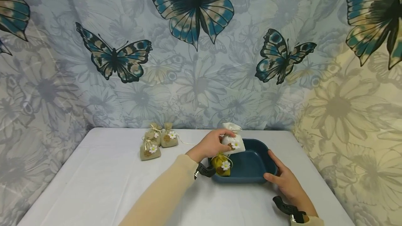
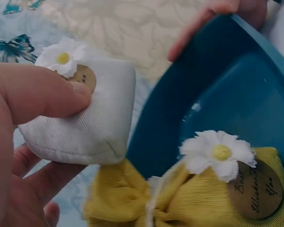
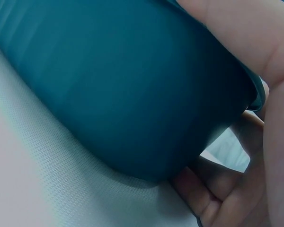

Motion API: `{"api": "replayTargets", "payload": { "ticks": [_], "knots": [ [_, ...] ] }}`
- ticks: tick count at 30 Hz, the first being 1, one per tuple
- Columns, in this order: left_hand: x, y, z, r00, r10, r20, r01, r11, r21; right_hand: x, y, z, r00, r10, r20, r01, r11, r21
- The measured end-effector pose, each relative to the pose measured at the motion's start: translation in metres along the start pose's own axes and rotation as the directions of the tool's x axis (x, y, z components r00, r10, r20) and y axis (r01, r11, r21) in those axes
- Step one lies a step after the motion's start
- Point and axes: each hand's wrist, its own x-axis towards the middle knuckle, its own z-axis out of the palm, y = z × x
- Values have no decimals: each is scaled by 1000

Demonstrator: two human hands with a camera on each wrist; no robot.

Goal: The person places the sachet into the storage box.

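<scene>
My left hand (image 1: 208, 145) pinches a small white drawstring pouch (image 1: 239, 143), thumb on its front, over the left end of a dark blue rectangular tub (image 1: 251, 180). In the left wrist view, the white pouch (image 2: 85, 132) bears a white daisy and a round brown tag partly under the thumb. A mustard-yellow pouch (image 1: 216, 163), also with daisy and tag, lies inside the tub at its left end, its gathered neck (image 2: 120, 187) close below the white one. My right hand (image 1: 287, 180) grips the tub's right end, thumb at the front rim, fingers along the outer side.
Several beige pouches (image 1: 150, 153) with daisies stand in a cluster at the back left of the white-covered table (image 1: 94, 184). A thin white cord (image 1: 185, 142) trails from them towards the left hand. Behind the table hangs a butterfly-print cloth (image 1: 201, 90).
</scene>
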Motion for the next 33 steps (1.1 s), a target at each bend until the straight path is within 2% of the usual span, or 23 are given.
{"api": "replayTargets", "payload": {
  "ticks": [8, 14, 18, 25, 33],
  "knots": [
    [16, -9, 12, 1000, 4, 6, -4, 999, 51, 0, -2, 0, 1000, 9, 0, -9, 1000, 2],
    [26, -17, 18, 999, 7, 35, -13, 985, 172, 1, -1, 1, 1000, 14, -3, -14, 1000, -26],
    [31, -22, 20, 999, -2, 35, -5, 978, 208, 2, 1, 1, 1000, 10, -7, -11, 999, -31],
    [38, -25, 23, 996, 57, 65, -75, 940, 332, 2, 1, 1, 1000, -4, 4, 4, 1000, 10],
    [43, -29, 27, 999, 36, 35, -45, 954, 297, 2, 1, 0, 1000, -9, 4, 8, 1000, 15]
  ]
}}
